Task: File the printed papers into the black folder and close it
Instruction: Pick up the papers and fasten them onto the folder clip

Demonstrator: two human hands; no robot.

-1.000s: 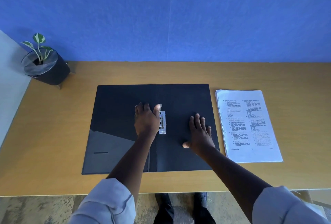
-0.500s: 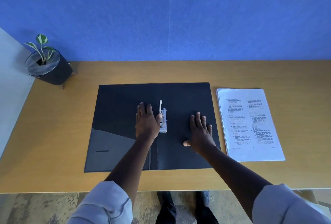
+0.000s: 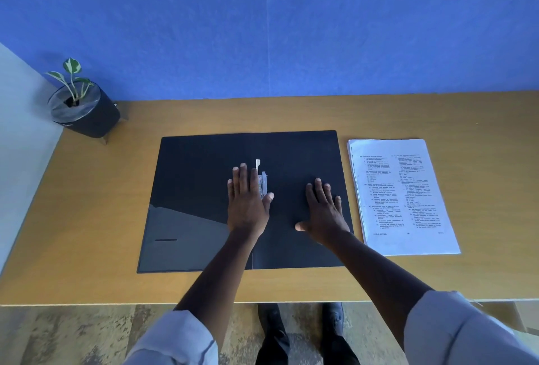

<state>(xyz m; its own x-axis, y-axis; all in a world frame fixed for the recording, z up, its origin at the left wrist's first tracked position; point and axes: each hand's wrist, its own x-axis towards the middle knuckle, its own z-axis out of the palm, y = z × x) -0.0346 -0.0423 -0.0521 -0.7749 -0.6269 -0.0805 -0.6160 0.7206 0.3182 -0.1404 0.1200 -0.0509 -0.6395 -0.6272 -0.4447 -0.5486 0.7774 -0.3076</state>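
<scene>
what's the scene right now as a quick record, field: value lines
folder: black folder open flat on the desk
clip: metal clip at the fold, one prong raised
papers: printed papers stacked right of the folder, not filed
left hand: left hand flat beside the clip, thumb touching it
right hand: right hand flat on the right flap
plant: potted plant at the far left corner

The black folder (image 3: 204, 177) lies open on the desk (image 3: 87, 283). The left hand (image 3: 247, 199) rests flat by its clip (image 3: 263, 182), the right hand (image 3: 323, 210) flat beside the printed papers (image 3: 408, 233).
</scene>
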